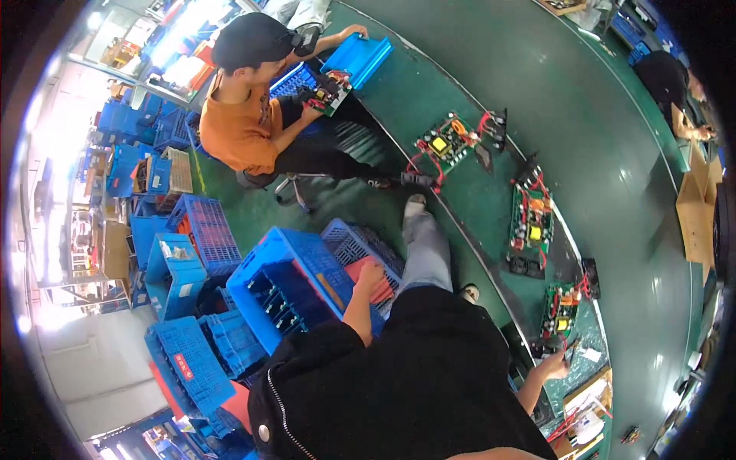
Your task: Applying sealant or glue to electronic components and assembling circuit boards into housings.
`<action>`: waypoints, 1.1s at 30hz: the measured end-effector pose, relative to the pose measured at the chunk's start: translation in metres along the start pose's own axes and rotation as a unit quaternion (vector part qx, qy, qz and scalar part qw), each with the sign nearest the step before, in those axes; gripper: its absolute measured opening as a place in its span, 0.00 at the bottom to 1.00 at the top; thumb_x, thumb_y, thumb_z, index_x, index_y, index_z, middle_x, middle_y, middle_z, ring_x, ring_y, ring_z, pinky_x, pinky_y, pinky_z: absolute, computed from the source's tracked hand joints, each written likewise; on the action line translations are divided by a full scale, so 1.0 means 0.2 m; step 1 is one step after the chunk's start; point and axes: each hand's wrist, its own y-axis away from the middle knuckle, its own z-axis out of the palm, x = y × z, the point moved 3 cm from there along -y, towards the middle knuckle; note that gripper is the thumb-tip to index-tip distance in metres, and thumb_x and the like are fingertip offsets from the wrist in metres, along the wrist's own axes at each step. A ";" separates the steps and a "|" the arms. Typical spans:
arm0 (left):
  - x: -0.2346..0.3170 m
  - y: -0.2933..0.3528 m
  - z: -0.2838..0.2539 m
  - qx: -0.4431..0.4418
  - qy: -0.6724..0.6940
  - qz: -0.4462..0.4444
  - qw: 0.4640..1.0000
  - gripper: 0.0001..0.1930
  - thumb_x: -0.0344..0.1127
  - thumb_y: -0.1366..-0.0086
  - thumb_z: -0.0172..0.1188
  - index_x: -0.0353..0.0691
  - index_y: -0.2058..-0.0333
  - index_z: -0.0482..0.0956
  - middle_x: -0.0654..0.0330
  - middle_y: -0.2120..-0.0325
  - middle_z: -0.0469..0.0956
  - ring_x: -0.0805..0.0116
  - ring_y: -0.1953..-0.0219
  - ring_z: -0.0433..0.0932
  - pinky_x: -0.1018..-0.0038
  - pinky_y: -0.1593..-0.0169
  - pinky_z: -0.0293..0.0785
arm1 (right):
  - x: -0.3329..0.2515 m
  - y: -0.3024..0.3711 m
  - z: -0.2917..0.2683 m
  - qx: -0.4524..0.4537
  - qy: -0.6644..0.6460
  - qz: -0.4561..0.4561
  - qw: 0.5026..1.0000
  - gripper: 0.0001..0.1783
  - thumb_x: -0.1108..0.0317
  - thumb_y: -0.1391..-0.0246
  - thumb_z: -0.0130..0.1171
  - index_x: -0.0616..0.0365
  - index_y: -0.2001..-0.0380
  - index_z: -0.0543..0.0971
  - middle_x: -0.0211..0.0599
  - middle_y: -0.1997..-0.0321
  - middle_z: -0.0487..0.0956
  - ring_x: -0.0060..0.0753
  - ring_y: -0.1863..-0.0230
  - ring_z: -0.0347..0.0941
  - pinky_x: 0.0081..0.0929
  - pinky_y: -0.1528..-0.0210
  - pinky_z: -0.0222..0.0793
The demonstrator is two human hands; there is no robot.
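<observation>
My left hand (pixel 371 279) reaches down to the left, its fingers curled at the edge of a pinkish-red sheet (pixel 379 290) in a blue crate (pixel 336 234). Beside it stands another blue crate (pixel 253 285) with dark blue parts in rows. My right hand (pixel 550 367) is over the near end of the green workbench, fingers closed round a small dark thing (pixel 572 349) I cannot make out. Just beyond that hand lies a green circuit board (pixel 561 310) with yellow parts and red wires, a black fan-like part (pixel 590 278) next to it.
Two more circuit boards (pixel 530 222) lie farther along the workbench (pixel 479 201). A seated co-worker (pixel 245 123) holds a board and a blue metal housing (pixel 363 61). Blue crates (pixel 184 353) are stacked on the left. A grey-green belt surface (pixel 621 192) runs past the bench; a cardboard box (pixel 696 207) stands beyond.
</observation>
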 end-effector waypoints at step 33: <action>0.51 -1.58 -0.83 0.112 0.071 -0.105 0.986 0.20 0.47 0.33 0.41 0.34 0.67 0.70 0.50 0.69 0.74 0.60 0.66 0.73 0.67 0.61 0.68 | -1.75 1.54 0.74 -0.151 -0.027 -0.317 0.936 0.19 0.62 0.46 0.57 0.64 0.59 0.65 0.22 0.79 0.59 0.16 0.82 0.49 0.17 0.79 0.46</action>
